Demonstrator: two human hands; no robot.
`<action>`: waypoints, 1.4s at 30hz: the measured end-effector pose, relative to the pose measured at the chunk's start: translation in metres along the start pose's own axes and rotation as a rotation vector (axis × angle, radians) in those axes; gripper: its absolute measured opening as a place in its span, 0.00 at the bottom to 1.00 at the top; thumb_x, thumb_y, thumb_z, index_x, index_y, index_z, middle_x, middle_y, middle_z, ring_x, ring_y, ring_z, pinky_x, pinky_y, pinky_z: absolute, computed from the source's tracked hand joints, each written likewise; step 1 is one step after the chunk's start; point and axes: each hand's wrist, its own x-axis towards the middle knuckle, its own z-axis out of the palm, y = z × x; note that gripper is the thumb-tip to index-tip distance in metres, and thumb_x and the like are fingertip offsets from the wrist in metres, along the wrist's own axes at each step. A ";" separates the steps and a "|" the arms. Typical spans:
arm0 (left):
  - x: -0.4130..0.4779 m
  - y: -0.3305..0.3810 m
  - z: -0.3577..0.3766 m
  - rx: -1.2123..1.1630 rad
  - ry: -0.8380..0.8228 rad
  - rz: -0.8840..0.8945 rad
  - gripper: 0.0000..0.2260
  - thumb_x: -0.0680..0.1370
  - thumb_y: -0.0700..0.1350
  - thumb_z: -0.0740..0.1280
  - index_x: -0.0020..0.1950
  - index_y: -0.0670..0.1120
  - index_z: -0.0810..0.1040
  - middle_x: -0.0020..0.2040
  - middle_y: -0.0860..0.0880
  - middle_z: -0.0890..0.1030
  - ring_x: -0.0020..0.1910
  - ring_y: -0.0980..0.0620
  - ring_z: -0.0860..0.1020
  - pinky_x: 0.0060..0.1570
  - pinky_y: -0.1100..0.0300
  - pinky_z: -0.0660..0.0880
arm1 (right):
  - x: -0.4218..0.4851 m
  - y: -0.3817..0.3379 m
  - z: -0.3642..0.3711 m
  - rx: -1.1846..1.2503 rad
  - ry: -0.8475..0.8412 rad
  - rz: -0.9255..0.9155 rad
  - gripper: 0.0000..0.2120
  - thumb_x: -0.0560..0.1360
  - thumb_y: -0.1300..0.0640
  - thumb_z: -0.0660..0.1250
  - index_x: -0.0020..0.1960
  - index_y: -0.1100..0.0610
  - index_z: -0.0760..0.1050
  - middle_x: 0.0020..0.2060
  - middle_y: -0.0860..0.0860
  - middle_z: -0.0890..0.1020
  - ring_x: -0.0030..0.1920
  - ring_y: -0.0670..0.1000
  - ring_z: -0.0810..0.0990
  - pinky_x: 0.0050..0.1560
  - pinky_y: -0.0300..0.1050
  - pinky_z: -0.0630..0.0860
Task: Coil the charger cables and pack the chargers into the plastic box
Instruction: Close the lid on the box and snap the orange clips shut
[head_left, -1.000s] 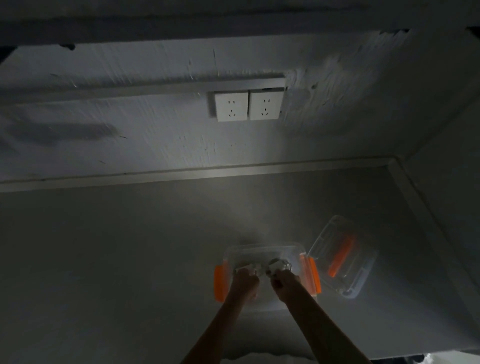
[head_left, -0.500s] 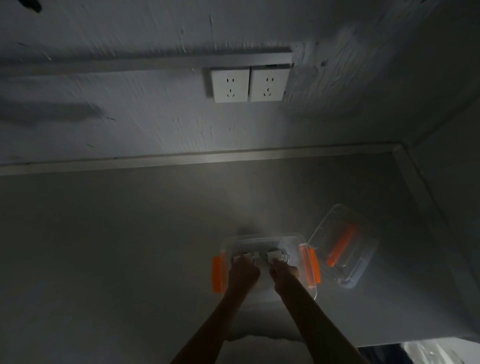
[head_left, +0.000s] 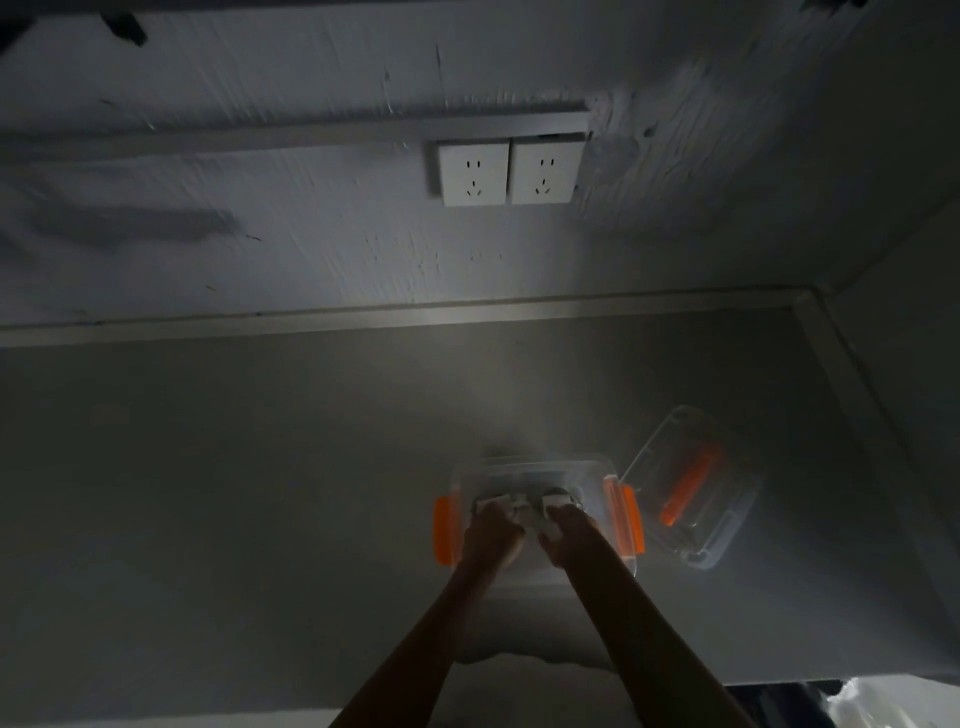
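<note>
A clear plastic box (head_left: 535, 467) with orange side latches (head_left: 445, 530) stands on the grey surface, low in the dim view. Both my hands reach down into it. My left hand (head_left: 491, 532) grips a white charger (head_left: 493, 504) with its fingers curled over it. My right hand (head_left: 569, 530) holds a second white charger (head_left: 555, 500) beside the first. The cables are mostly hidden under my hands; a dark coil shows faintly behind the chargers.
The box's clear lid (head_left: 693, 491) with an orange handle lies tilted just right of the box. Two white wall sockets (head_left: 509, 171) sit on the wall above. A raised ledge (head_left: 363, 314) borders the surface at the back and right.
My hands have stayed inside the box, shifting the chargers only slightly. The view has tilted a little, so box and sockets sit lower in the picture than half a second ago.
</note>
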 end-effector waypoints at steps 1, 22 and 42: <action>-0.003 0.001 -0.001 0.017 -0.010 -0.005 0.17 0.78 0.36 0.58 0.66 0.42 0.74 0.67 0.42 0.76 0.67 0.45 0.73 0.64 0.59 0.68 | -0.003 -0.001 -0.001 -0.042 -0.018 0.047 0.11 0.77 0.64 0.64 0.57 0.53 0.74 0.64 0.63 0.73 0.54 0.50 0.73 0.63 0.49 0.74; -0.043 -0.041 -0.021 0.092 0.427 -0.047 0.20 0.77 0.42 0.62 0.69 0.41 0.68 0.62 0.37 0.74 0.61 0.37 0.72 0.61 0.48 0.67 | -0.069 0.007 -0.078 -0.555 0.432 -0.394 0.20 0.75 0.52 0.69 0.62 0.60 0.70 0.54 0.61 0.80 0.43 0.56 0.80 0.42 0.50 0.79; -0.034 -0.072 -0.041 -0.028 0.377 0.033 0.26 0.77 0.39 0.61 0.75 0.51 0.63 0.67 0.43 0.75 0.65 0.41 0.74 0.62 0.51 0.70 | -0.053 0.010 -0.056 -0.287 0.333 -0.268 0.16 0.70 0.60 0.72 0.56 0.54 0.75 0.46 0.56 0.86 0.31 0.53 0.84 0.37 0.52 0.82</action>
